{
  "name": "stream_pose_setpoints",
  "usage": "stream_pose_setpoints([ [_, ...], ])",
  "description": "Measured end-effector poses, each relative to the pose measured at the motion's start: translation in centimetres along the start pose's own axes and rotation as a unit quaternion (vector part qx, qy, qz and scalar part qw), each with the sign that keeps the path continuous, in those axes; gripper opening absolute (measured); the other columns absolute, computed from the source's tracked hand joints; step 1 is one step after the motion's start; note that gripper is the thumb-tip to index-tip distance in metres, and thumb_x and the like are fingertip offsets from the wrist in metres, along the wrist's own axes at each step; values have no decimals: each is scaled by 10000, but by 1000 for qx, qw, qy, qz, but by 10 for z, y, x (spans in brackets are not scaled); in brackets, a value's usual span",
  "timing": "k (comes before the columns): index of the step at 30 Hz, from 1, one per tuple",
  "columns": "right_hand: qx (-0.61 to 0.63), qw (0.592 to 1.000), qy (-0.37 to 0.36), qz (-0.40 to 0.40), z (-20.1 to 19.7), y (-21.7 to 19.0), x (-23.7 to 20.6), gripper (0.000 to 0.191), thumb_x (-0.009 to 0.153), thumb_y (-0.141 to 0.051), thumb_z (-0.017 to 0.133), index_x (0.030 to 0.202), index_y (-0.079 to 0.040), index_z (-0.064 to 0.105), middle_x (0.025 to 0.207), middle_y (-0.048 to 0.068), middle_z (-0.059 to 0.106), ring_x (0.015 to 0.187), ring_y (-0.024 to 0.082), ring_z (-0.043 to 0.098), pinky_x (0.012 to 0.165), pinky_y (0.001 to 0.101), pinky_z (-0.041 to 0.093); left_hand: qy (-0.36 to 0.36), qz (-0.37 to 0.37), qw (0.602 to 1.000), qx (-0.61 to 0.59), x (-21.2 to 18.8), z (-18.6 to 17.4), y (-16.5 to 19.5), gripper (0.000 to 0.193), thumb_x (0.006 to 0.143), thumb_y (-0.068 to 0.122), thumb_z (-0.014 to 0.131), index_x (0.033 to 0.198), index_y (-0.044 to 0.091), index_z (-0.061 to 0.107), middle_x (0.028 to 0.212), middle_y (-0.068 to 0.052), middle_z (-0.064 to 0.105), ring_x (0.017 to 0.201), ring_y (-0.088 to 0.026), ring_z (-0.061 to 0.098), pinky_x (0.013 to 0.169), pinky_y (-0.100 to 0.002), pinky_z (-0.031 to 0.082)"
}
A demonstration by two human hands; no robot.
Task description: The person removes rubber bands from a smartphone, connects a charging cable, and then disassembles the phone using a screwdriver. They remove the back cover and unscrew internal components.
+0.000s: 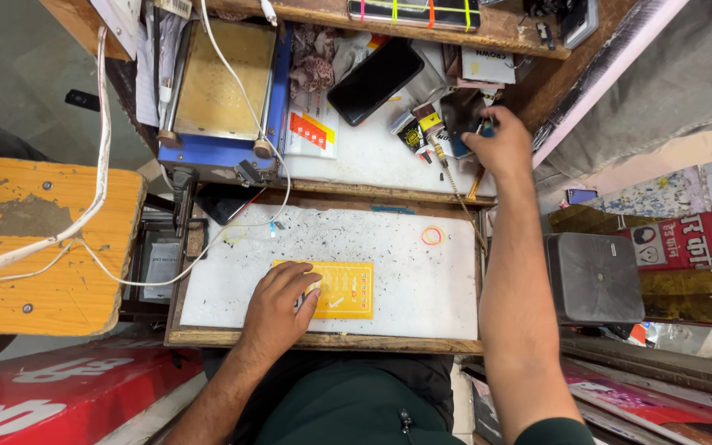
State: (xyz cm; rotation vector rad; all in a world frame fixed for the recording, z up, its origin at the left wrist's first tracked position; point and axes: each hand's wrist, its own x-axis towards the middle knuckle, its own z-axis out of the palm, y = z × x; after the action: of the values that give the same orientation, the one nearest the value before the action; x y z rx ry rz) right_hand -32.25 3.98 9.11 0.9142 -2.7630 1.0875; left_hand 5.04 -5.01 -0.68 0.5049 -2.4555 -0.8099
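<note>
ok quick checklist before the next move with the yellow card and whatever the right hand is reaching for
1. Left hand pins the yellow card: ok, fingers lie on its left end.
2. Card flat on the white mat: ok, no lifted corner shows.
3. Right hand has a grip at the tool pile: cannot tell, the hand hides what it touches.
4. Black phone out of the right hand's way: ok, it lies left of it, apart.
5. Rubber band apart from the card: ok, up and to the right.
6. White cable off the card: ok, it crosses only the mat's left edge.
</note>
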Motion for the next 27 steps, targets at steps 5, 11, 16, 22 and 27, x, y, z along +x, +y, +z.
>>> stream_pose_setpoints([
  [5,233,970,32,65,-7,27,-59,326,924,-39,753,1245,-42,693,1152,76,707,932,150,636,783,281,507,-6,-45,994,-98,-4,9,3,222,885,128,725,1095,56,728,1150,-132,733,1111,-312,684,943,-400,550],
  [11,556,825,9,104,24,33,-167,616,963,-8,694,1502,-43,399,1278,112,658,1059,132,648,867,256,548,-102,-217,883,-404,16,43,27,308,973,186,658,1244,40,668,1063,-89,767,966,-134,733,844,-274,587],
  [16,600,780,-98,149,54,22,-228,677,960,-72,694,1553,-50,367,1238,111,658,1046,143,666,886,279,576,-133,-203,845,-477,34,57,41,253,1010,175,608,1202,11,622,917,-52,711,804,-85,675,701,-253,561],
  [22,620,710,-237,236,57,42,-222,507,1039,-345,489,1404,5,532,1051,124,714,841,191,708,666,368,619,-154,-214,875,-405,44,45,33,196,1040,179,579,957,6,616,712,-24,656,641,-76,621,608,-260,534],
  [27,588,739,-280,170,62,47,-217,390,1088,-209,552,1368,64,561,1216,109,694,1090,148,666,973,307,557,-230,-187,884,-361,41,38,24,259,1061,197,569,899,3,625,668,-29,649,625,-78,629,615,-250,539],
])
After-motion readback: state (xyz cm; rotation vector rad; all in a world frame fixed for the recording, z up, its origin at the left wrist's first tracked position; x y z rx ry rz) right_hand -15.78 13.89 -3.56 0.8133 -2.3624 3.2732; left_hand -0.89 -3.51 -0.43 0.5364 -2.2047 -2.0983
